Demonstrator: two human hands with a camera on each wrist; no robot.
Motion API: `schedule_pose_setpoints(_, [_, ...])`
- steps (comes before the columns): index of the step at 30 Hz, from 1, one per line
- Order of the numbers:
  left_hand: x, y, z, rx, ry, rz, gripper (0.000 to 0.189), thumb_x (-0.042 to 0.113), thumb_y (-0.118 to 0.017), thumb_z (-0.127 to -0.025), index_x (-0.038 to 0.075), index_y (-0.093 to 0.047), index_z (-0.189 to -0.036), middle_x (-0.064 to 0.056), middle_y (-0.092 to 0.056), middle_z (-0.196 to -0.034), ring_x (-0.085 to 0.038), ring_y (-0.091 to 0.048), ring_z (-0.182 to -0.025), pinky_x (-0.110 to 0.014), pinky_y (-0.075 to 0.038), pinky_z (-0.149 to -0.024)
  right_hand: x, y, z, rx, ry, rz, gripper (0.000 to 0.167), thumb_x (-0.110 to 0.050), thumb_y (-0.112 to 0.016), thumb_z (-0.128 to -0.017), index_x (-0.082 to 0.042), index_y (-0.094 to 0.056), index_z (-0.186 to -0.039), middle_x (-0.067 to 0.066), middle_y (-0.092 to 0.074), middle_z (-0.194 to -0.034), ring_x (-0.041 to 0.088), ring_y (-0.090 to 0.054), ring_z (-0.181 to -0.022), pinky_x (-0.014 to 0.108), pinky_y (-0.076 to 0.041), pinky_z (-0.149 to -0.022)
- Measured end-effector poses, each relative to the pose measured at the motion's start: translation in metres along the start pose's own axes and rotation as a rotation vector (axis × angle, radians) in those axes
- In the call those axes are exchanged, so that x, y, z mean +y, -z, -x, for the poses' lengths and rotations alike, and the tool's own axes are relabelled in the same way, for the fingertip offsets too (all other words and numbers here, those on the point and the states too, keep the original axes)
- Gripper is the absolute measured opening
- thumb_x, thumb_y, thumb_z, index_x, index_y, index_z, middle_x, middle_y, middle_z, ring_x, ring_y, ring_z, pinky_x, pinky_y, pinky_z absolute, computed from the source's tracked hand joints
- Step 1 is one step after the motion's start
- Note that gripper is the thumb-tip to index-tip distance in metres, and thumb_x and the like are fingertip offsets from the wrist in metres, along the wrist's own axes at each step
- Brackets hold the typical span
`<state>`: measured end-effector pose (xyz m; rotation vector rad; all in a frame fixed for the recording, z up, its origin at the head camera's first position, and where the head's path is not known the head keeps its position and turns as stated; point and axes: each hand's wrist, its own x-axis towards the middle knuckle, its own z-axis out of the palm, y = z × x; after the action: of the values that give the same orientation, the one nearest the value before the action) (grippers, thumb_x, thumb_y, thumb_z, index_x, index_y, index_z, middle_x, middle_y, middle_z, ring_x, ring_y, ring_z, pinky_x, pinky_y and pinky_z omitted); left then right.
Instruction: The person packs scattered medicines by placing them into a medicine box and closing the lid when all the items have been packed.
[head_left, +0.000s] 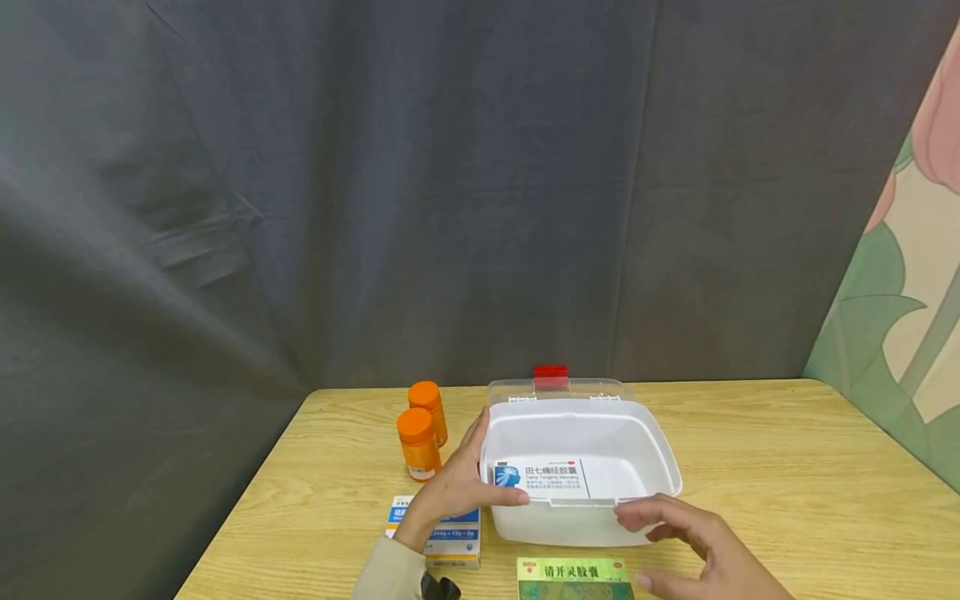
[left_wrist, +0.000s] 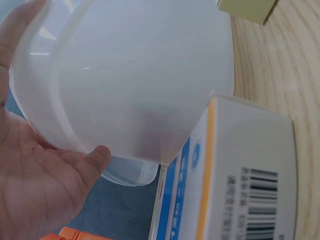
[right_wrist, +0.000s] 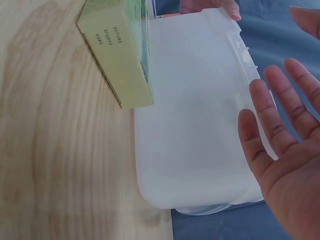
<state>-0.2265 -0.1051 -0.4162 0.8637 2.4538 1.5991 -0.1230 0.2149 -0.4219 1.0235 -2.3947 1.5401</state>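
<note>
A dark curtain (head_left: pixel 480 192) fills the back, with a floral panel (head_left: pixel 907 350) at the right. Below is a wood-grain table (head_left: pixel 787 458), and on it, toward the far edge, stands a white tub (head_left: pixel 570 529), its clear lid (head_left: pixel 600 389) swung open at the back. The left hand (head_left: pixel 456 483) grips the tub's left end, thumb along the front rim and fingers against the outer side. The right hand (head_left: pixel 686 537) is open and holds nothing, its fingers loosely spread by the tub's front right; whether a fingertip touches the rim, I cannot tell. A blue-and-white box (head_left: pixel 453 546) lies left of the tub, partly behind the left forearm, its barcoded end showing in the left wrist view. A green box (head_left: pixel 573 575) is in front of the tub, near the right thumb. A white box (head_left: pixel 555 477) lies inside the tub, toward the left, printed face up. Two orange bottles, one front (head_left: pixel 418 442) and one rear (head_left: pixel 429 408), stand upright left of the tub. A red latch (head_left: pixel 551 375) sits on the lid's far edge.
</note>
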Motion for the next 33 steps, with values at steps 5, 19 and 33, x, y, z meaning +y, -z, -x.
schedule_pose_setpoints(5, [0.0, 0.0, 0.0, -0.001, 0.006, 0.003, 0.125, 0.042, -0.086, -0.07, 0.024, 0.002, -0.157, -0.004, -0.003, -0.161, -0.027, -0.021, -0.141, -0.057, -0.02, -0.111, 0.006, 0.0, 0.001, -0.019, 0.053, 0.007, 0.052, 0.002, -0.073, -0.082, -0.007, -0.056, -0.131, 0.01, -0.064, -0.118, 0.019, -0.06, -0.104, 0.03, -0.052, -0.08])
schedule_pose_setpoints(19, [-0.003, 0.0, 0.0, -0.012, -0.009, 0.011, 0.123, 0.04, -0.085, -0.073, 0.023, 0.003, -0.156, -0.005, -0.001, -0.161, -0.029, -0.017, -0.142, -0.059, -0.018, -0.111, 0.018, 0.0, 0.007, -0.05, 0.001, 0.029, 0.048, -0.003, -0.075, -0.083, -0.011, -0.059, -0.128, -0.001, -0.059, -0.128, 0.016, -0.059, -0.105, 0.03, -0.052, -0.078])
schedule_pose_setpoints(33, [-0.003, 0.0, 0.0, -0.015, -0.013, 0.015, 0.121, 0.038, -0.085, -0.073, 0.024, 0.003, -0.156, -0.005, -0.003, -0.161, -0.03, -0.025, -0.137, -0.058, -0.022, -0.11, 0.026, 0.0, 0.008, -0.153, -0.017, 0.065, 0.061, -0.015, -0.083, -0.076, -0.018, -0.056, -0.13, 0.001, -0.057, -0.128, 0.013, -0.053, -0.11, 0.031, -0.049, -0.074])
